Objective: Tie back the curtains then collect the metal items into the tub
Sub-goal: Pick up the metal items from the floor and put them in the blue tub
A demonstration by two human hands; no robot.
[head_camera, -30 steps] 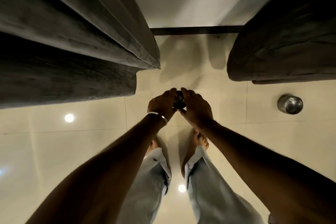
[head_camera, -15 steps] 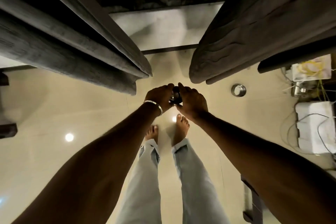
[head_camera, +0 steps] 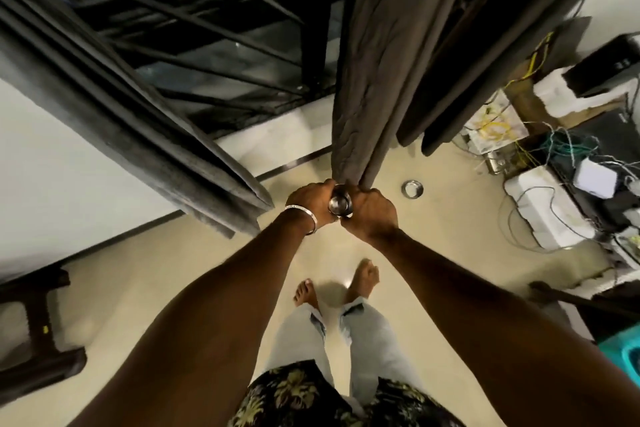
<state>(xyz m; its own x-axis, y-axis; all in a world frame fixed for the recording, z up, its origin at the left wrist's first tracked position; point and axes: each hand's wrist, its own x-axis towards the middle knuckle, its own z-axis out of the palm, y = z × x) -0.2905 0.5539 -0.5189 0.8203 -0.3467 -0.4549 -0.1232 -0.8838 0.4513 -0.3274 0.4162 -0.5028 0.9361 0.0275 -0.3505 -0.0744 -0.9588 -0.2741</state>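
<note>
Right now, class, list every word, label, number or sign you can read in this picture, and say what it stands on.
No text can be read anywhere.
Bangle at the left wrist: faint marks, too small to read.
Stool: a small yellow mark, too blurred to read.
Paper by the cables: a yellow pattern, no legible words.
Metal cup between the hands: no marking visible.
Steel bowl on the floor: no marking visible.

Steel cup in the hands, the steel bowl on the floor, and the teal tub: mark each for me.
steel cup (head_camera: 339,205): head view, on its shiny inner base.
steel bowl (head_camera: 412,189): head view, on its centre.
teal tub (head_camera: 623,354): head view, on its rim at the right edge.
</note>
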